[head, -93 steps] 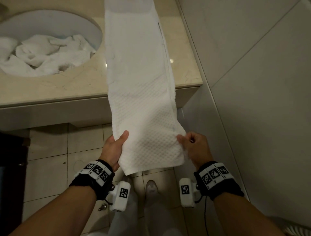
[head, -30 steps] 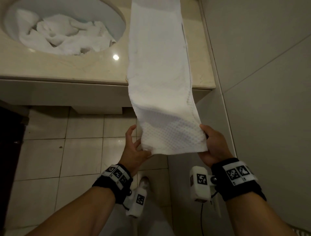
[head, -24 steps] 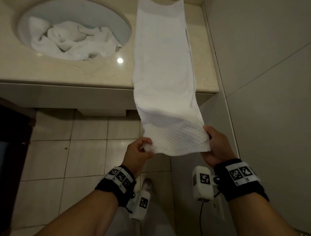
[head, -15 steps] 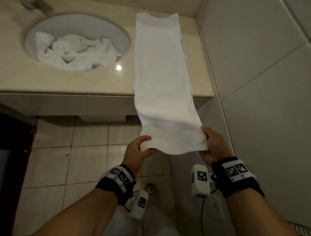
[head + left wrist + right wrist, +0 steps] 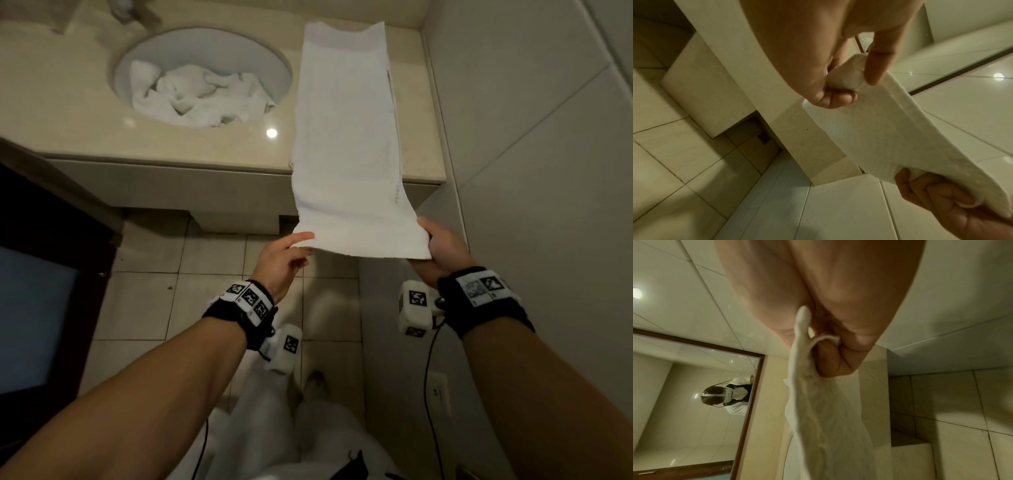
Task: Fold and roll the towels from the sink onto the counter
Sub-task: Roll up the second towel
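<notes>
A long white towel point(image 5: 346, 137), folded into a narrow strip, lies lengthwise on the beige counter point(image 5: 85, 137) and hangs over its front edge. My left hand point(image 5: 281, 260) pinches the near left corner, where the towel point(image 5: 869, 123) end curls into a small roll between thumb and fingers. My right hand point(image 5: 442, 250) grips the near right corner, fingers curled round the towel point(image 5: 818, 402) end. Both hands hold the end in the air below counter height. More crumpled white towels point(image 5: 198, 96) fill the round sink point(image 5: 137, 58).
A tiled wall point(image 5: 531, 154) stands close on the right, against the counter's end. A dark cabinet point(image 5: 44, 267) is at the left. The tiled floor point(image 5: 144, 301) lies below. A mirror point(image 5: 690, 386) shows in the right wrist view.
Both hands have risen closer to the counter edge with the towel end, which has started to curl under into a roll. The left hand went from loose beside the corner to pinching it.
</notes>
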A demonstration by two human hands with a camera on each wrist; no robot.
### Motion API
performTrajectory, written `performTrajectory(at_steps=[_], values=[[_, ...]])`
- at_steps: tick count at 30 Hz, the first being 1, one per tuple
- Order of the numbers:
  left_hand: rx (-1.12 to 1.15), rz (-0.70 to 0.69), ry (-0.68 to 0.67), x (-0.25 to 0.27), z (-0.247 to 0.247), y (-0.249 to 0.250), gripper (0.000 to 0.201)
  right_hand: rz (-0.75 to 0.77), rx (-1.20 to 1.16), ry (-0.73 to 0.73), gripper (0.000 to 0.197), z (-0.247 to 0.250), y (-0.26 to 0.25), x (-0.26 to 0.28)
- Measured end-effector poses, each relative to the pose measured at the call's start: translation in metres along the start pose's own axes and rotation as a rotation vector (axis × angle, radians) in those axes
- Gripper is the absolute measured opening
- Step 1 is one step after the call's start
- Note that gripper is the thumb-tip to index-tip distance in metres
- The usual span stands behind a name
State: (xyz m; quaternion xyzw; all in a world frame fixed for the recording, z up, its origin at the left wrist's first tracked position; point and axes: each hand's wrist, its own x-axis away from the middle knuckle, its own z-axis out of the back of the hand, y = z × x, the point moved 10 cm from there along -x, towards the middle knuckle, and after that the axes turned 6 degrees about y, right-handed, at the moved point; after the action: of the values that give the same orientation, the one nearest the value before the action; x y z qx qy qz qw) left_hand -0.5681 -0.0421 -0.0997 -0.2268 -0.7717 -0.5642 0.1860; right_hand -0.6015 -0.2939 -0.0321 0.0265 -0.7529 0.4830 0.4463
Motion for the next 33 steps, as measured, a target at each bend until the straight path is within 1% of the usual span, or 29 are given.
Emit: performTrajectory(at_steps=[4, 7, 9, 11, 13, 14, 15, 16, 17, 20, 22, 24, 25, 27, 28, 30, 31, 32, 33], values=[[0.075, 0.008, 0.008, 0.004, -0.008, 0.008, 0.035, -0.003, 0.014, 0.045, 0.037, 0.006, -0.004, -0.004], [0.075, -0.006, 0.079, 0.003, -0.006, 0.014, 0.029, 0.0, 0.043, 0.04, 0.033, 0.006, -0.006, -0.007], [-0.019, -0.06, 0.138, -0.002, 0.0, 0.017, 0.019, 0.01, 0.043, 0.002, 0.022, 0.001, -0.01, -0.009], [-0.182, -0.122, 0.19, -0.007, 0.007, 0.02, 0.012, 0.021, 0.049, 0.006, 0.019, 0.001, -0.012, -0.011], [-0.288, -0.162, 0.255, -0.009, 0.015, 0.024, 0.01, 0.05, 0.09, 0.029, 0.018, 0.003, -0.013, -0.015], [-0.315, -0.182, 0.288, -0.007, 0.017, 0.029, 0.008, 0.056, 0.115, 0.048, 0.021, 0.006, -0.012, -0.017], [-0.33, -0.204, 0.314, -0.006, 0.018, 0.034, 0.008, 0.067, 0.143, 0.079, 0.024, 0.009, -0.012, -0.02], [-0.347, -0.228, 0.327, -0.004, 0.017, 0.038, 0.013, 0.084, 0.177, 0.115, 0.023, 0.014, -0.013, -0.022], [-0.363, -0.253, 0.324, -0.003, 0.014, 0.043, 0.016, 0.102, 0.225, 0.147, 0.018, 0.017, -0.015, -0.024], [-0.478, -0.309, 0.314, 0.006, 0.008, 0.051, 0.02, 0.135, 0.391, 0.217, 0.033, 0.022, -0.019, -0.026], [-0.559, -0.322, 0.332, 0.011, 0.009, 0.055, 0.027, 0.137, 0.541, 0.234, 0.031, 0.025, -0.016, -0.028], [-0.592, -0.305, 0.33, 0.016, 0.009, 0.055, 0.038, 0.162, 0.545, 0.227, 0.023, 0.03, -0.013, -0.036], [-0.587, -0.285, 0.317, 0.017, 0.009, 0.052, 0.043, 0.179, 0.575, 0.231, 0.023, 0.034, -0.011, -0.041], [-0.585, -0.257, 0.283, 0.019, 0.008, 0.048, 0.047, 0.184, 0.708, 0.216, 0.026, 0.035, -0.008, -0.046], [-0.593, -0.25, 0.262, 0.02, 0.007, 0.046, 0.047, 0.182, 0.771, 0.207, 0.025, 0.034, -0.007, -0.047], [-0.604, -0.237, 0.224, 0.02, 0.004, 0.043, 0.045, 0.244, 0.828, 0.229, 0.022, 0.036, -0.009, -0.049], [-0.61, -0.233, 0.207, 0.019, 0.003, 0.042, 0.042, 0.28, 0.817, 0.248, 0.017, 0.036, -0.013, -0.047], [-0.61, -0.234, 0.19, 0.018, 0.002, 0.042, 0.038, 0.305, 0.802, 0.267, 0.008, 0.038, -0.016, -0.044], [-0.62, -0.236, 0.178, 0.019, 0.001, 0.043, 0.034, 0.319, 0.774, 0.276, 0.008, 0.041, -0.015, -0.045]])
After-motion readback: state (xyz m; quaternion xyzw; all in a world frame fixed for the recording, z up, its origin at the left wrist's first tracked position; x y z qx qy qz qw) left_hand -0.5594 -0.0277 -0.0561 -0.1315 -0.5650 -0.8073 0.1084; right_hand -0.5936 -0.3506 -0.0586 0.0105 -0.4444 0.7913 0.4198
